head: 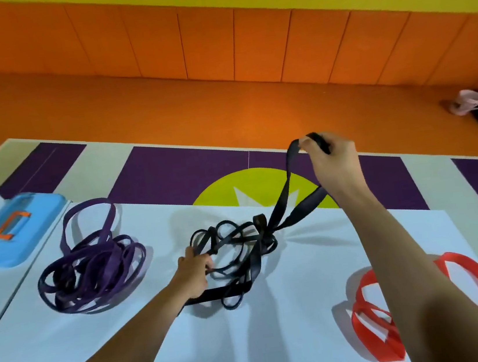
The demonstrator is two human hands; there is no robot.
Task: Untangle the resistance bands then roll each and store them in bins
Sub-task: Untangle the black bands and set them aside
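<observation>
Black bands (264, 233) sit tangled at the centre of the white sheet (153, 228). Left hand (193, 270) is at the tangle's 9 o'clock edge, fingers curled round a few strands, low on the sheet. Right hand (334, 165) is raised toward 1 o'clock, thumb and fingers pinching a black loop stretched taut from the knot. Purple bands (103, 268) are heaped at 9 o'clock, apart from the black. Red bands (361, 327) lie at 4 o'clock, partly behind the right forearm. Blue box (10, 232) with an orange handle is at 10 o'clock. Pink cup (465, 101) is at 2 o'clock on the orange floor.
</observation>
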